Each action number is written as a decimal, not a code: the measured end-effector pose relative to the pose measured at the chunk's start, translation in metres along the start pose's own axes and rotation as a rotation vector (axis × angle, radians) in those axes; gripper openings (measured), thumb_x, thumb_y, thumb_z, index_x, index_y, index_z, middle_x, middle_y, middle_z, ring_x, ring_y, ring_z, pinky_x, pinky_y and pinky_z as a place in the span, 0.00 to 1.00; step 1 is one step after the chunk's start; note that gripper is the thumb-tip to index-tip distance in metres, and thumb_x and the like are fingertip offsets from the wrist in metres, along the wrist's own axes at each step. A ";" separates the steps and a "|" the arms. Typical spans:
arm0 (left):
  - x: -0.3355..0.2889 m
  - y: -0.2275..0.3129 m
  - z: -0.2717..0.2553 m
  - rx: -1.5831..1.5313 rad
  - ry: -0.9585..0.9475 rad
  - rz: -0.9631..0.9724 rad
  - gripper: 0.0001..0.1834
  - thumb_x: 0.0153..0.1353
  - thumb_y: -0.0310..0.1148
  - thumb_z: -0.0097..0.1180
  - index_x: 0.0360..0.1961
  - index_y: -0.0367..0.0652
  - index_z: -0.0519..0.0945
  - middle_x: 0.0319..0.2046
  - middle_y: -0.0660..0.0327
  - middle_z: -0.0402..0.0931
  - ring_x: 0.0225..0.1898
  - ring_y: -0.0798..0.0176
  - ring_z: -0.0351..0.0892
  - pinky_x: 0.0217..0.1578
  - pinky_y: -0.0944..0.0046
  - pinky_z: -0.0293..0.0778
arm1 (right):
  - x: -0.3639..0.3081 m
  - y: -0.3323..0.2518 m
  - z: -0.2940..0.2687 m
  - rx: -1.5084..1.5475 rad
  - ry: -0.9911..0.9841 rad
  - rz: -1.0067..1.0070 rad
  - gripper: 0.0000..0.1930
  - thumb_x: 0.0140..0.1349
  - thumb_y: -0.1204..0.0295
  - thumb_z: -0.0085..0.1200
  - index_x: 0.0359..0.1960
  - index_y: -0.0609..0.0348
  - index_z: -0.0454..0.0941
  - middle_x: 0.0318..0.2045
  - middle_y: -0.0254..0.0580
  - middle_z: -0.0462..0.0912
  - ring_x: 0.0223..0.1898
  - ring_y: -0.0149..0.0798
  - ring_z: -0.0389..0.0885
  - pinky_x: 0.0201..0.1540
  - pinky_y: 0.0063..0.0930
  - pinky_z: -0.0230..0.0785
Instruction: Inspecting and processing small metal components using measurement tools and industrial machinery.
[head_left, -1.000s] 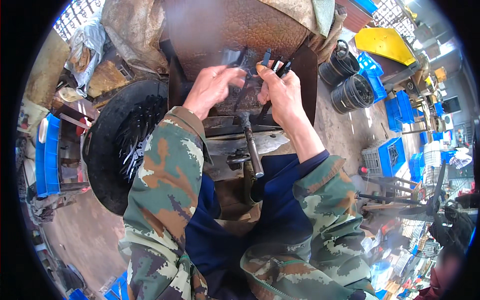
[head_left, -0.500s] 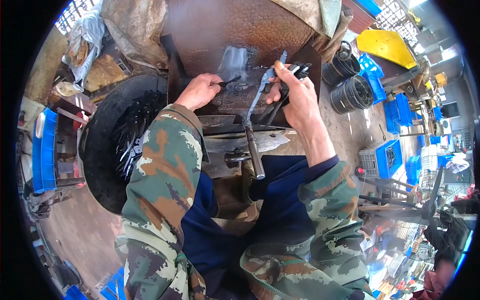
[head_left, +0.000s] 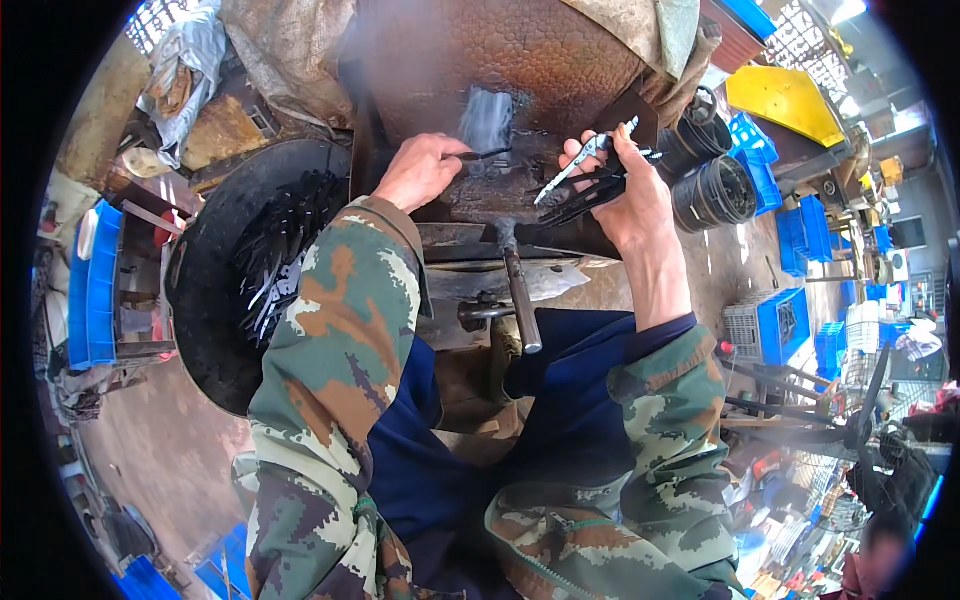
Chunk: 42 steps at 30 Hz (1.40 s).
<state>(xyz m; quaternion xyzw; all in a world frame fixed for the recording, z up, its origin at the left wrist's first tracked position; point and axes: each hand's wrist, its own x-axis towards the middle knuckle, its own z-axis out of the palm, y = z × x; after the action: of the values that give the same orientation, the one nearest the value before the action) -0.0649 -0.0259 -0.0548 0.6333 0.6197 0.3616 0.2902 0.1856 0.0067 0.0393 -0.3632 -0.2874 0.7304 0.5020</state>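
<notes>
Hands and strips are being shown about the metal rod [head_left: 520,295], which is serving as landmark. Beyond the rod and to its left, the left hand [head_left: 420,172] is pinching a thin dark strip [head_left: 485,155] between thumb and fingers, its free end pointing rightward. Beyond the rod and to its right, the right hand [head_left: 640,198] is curling around a bundle of dark strips [head_left: 580,204], while a pale grey strip [head_left: 585,158] is slanting across its fingers, the lower tip pointing toward the rod. Directly beyond the rod, a brown textured surface [head_left: 560,65] is rising behind a metal ledge [head_left: 470,203] and showing a pale blurred patch [head_left: 487,118]; whether the thin dark strip is touching it cannot be told. Well left of the rod, a black basin [head_left: 207,290] is holding many loose strips [head_left: 275,285].

Likely faults: the short pinch is leaving much of the thin dark strip unsupported, so a knock beyond the rod could be twisting it free. Right of the rod, the bundle is fanning unevenly; a slack grip could be letting pieces slide out. The crosswise pale grey strip could be snagging its neighbours.
</notes>
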 end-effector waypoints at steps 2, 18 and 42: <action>0.001 -0.009 0.002 0.034 0.008 0.015 0.15 0.57 0.25 0.53 0.45 0.35 0.84 0.40 0.47 0.81 0.44 0.47 0.81 0.48 0.57 0.74 | 0.002 0.003 0.000 0.013 0.008 0.010 0.14 0.75 0.64 0.45 0.38 0.66 0.71 0.34 0.48 0.78 0.38 0.47 0.84 0.48 0.49 0.80; -0.001 0.033 -0.008 0.351 -0.058 0.017 0.15 0.60 0.32 0.54 0.45 0.38 0.84 0.44 0.46 0.81 0.47 0.44 0.80 0.49 0.52 0.74 | 0.003 -0.006 -0.017 0.097 0.007 0.077 0.02 0.64 0.75 0.54 0.34 0.59 0.74 0.26 0.38 0.74 0.22 0.34 0.72 0.32 0.38 0.75; -0.007 -0.001 -0.027 0.196 0.168 -0.322 0.19 0.62 0.45 0.53 0.41 0.42 0.85 0.40 0.49 0.84 0.47 0.47 0.82 0.49 0.56 0.73 | -0.081 0.047 -0.040 -1.488 -0.840 -0.465 0.27 0.46 0.87 0.54 0.52 0.55 0.77 0.58 0.43 0.78 0.60 0.50 0.75 0.61 0.40 0.71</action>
<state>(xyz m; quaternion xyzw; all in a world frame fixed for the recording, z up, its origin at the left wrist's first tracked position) -0.0876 -0.0353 -0.0409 0.5189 0.7671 0.3001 0.2285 0.2131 -0.0828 -0.0006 -0.2298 -0.9152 0.3067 0.1243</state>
